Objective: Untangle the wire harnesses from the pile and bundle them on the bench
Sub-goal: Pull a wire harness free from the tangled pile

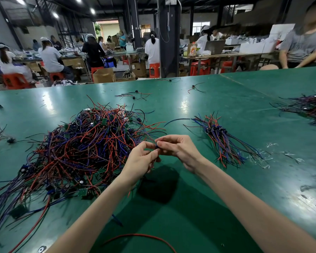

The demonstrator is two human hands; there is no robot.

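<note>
The bench point(217, 106) has a smooth green mat that shines under the lamps. On its left part lies the pile point(80, 148) of wire harnesses: thin, flexible wires in red, blue, purple and black plastic coats, mixed with small green circuit boards point(83, 191). The left hand point(140, 159) and the right hand point(179, 150) meet just beside the pile, above the mat. The curled fingertips of both pinch one dark blue piece point(157, 147) of a harness between them. To the right lies a straighter bundle point(221, 141) with black connectors near its middle. A single red wire point(140, 236) curves near the bench edge. A bottle point(192, 50) on a far table carries an orange label, too blurred to read.
</note>
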